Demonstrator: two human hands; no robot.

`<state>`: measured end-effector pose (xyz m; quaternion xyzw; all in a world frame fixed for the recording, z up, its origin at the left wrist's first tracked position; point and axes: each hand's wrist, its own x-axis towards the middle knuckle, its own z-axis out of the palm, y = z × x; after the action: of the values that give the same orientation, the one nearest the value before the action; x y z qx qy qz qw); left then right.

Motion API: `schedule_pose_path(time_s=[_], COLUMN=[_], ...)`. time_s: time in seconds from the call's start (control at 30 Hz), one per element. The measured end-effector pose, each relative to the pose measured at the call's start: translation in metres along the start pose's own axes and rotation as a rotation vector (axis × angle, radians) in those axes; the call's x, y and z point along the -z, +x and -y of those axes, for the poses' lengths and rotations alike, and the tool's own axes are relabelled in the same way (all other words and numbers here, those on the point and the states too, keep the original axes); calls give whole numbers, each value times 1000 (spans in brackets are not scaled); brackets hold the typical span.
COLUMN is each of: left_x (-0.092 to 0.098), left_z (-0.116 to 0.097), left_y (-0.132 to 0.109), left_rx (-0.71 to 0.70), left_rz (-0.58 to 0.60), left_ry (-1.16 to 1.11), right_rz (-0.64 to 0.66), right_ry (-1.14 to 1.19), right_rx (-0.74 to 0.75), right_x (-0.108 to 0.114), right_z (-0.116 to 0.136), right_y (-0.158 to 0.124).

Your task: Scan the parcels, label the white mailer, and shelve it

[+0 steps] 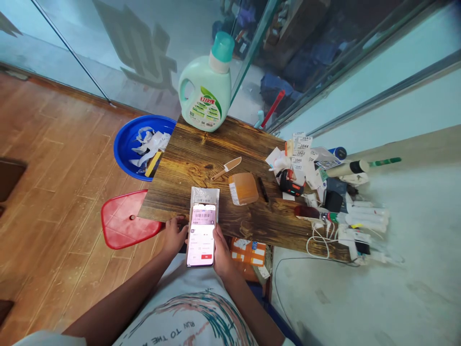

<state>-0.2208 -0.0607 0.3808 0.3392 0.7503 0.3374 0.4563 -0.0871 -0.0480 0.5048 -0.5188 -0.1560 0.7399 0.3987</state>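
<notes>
A lit smartphone (200, 238) is upright in my right hand (222, 252), its screen showing a barcode at the top and a red button low down. The thumb lies along its right edge; the other fingers are mostly hidden behind it. My left hand (175, 236) rests at the table's front edge, just left of the phone, with its fingers bent loosely and nothing visible in them. Past the phone's top lies a grey-white package (205, 194) with a barcode label, partly covered by the phone. A knife (226, 168) and an orange-brown box with a white label (245, 188) lie farther back.
On the dark wooden table (176, 178) stand a detergent bottle (207, 91), a black marker (262, 189), a label roll (301, 154) and cluttered cables. A blue basin (124, 156) with scraps and a red stool (122, 223) stand left. Orange-taped parcels (248, 252) sit below the table.
</notes>
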Motion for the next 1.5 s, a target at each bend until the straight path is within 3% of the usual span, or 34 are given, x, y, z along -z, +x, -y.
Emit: schedule_pose_path(time_s=[0.27, 0.83, 1.0, 1.1, 1.2, 1.27, 1.33, 1.5], left_x=[2, 4, 8, 15, 23, 28, 31, 33], left_z=[-3, -14, -31, -58, -89, -105, -114, -116], left_y=[-1, 0, -6, -18, -34, -41, -46, -47], left_rx=[-8, 51, 54, 54, 218, 326, 381, 435], left_rz=[-6, 9, 28, 193, 509, 644, 698, 693], left_ry=[-18, -11, -35, -206, -609, -802, -898, -975], right_rz=[-51, 0, -7, -11, -1, 15, 25, 35], right_ry=[-12, 45, 25, 21, 28, -8, -86, -193], right_rx=[4, -15, 17, 20, 4, 2, 19, 60], right_x=[1, 4, 3, 0, -2, -4, -6, -8], right_z=[0, -1, 1, 6, 13, 18, 23, 29], right_y=[5, 6, 5, 2, -4, -8, -12, -16])
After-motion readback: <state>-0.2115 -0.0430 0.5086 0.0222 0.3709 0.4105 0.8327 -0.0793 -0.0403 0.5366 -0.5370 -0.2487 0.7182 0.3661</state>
